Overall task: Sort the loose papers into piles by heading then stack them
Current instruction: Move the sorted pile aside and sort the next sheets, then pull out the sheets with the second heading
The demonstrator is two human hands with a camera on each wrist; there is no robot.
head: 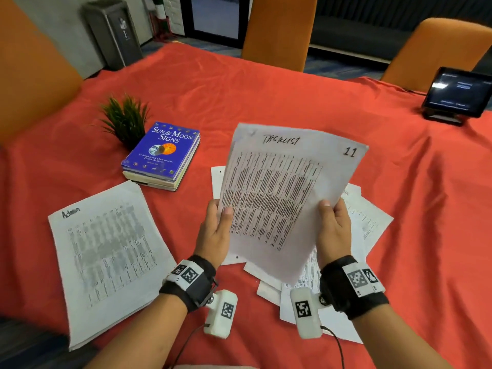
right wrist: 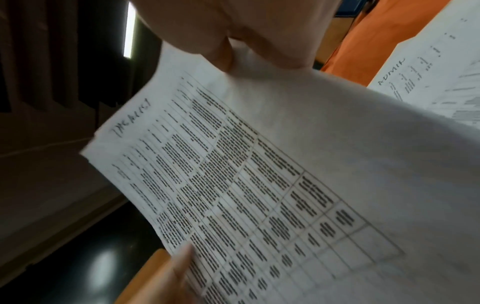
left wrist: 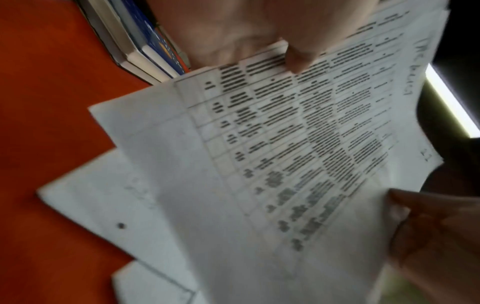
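Both hands hold up one printed sheet with a handwritten heading and the number 11, tilted above the table. My left hand pinches its left edge, thumb on the front. My right hand pinches its right edge. The same sheet fills the left wrist view, and the sheet also fills the right wrist view. Below it a loose heap of papers lies spread on the red cloth. A separate pile headed "Admin" lies at the left near the table's front edge.
A stack of books with a blue one on top sits beside a small potted plant. A tablet on a stand is at the far right. Orange chairs ring the red-clothed table.
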